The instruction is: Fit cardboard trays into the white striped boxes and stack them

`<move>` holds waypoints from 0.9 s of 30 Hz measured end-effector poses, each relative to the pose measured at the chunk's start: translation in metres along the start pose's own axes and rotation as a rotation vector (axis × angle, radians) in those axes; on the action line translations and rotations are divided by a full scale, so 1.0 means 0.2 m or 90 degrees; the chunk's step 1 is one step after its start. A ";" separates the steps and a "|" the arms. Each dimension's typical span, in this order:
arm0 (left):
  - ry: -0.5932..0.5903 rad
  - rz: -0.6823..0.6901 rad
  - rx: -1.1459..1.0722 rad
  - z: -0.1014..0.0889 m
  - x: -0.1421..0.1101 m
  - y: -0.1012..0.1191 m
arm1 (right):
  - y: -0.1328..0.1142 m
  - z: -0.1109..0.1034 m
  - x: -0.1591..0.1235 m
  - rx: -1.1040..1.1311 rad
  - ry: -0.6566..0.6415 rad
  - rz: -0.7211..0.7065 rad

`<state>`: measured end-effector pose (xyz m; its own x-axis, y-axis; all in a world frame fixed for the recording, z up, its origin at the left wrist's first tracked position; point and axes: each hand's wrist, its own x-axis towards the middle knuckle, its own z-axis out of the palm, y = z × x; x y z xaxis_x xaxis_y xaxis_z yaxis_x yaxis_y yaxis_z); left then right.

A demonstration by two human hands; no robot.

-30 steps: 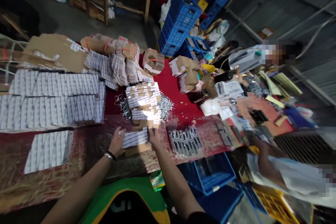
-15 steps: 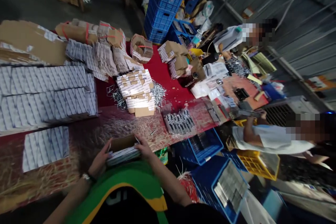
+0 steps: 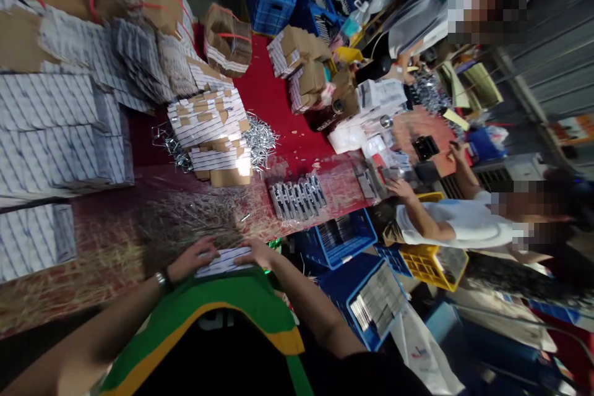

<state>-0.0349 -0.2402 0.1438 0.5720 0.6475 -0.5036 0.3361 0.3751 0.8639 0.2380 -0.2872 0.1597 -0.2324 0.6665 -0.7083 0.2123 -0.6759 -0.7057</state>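
My left hand (image 3: 192, 258) and my right hand (image 3: 254, 253) lie over a thin stack of striped white cards (image 3: 223, 262) at the table's near edge, against my green and yellow top (image 3: 204, 303). Both hands grip the stack from above, fingers pointing toward each other. Its lower part is hidden by my hands and body. Beyond them lies a straw-like shredded mat (image 3: 185, 223). Farther off are a pile of cards with cardboard pieces (image 3: 207, 117) and a heap of metal clips (image 3: 260, 139).
The table has a red cover (image 3: 273, 86). Large striped card stacks (image 3: 51, 130) fill its left side, and metal items (image 3: 297, 197) lie to the right. Blue crates (image 3: 346, 238) stand below the edge. A co-worker in a white shirt (image 3: 445, 223) reaches across the far right.
The stack has come from the table toward my body, and my hands now lie over it. The brown cardboard piece is no longer visible. The view has swung, shifting the whole scene.
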 end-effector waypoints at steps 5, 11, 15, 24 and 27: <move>-0.057 -0.070 0.033 0.17 0.26 0.08 | 0.12 -0.12 0.01 -0.113 0.217 -0.044; 0.124 -0.093 -0.104 0.32 0.43 0.02 | 0.17 -0.26 -0.01 0.299 0.404 0.068; 0.206 -0.045 -0.120 0.47 0.49 0.00 | 0.11 -0.24 0.03 0.505 0.408 -0.009; 0.241 -0.015 0.101 0.51 0.90 -0.05 | 0.06 -0.35 0.08 0.355 0.561 -0.093; 0.241 -0.010 0.150 0.47 1.01 -0.08 | 0.03 -0.40 0.13 0.150 0.568 -0.072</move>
<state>0.1454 -0.1777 0.0280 0.2653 0.8570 -0.4418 0.5289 0.2537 0.8099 0.3088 -0.2485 0.1368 0.5969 0.6616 -0.4538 0.0124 -0.5732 -0.8193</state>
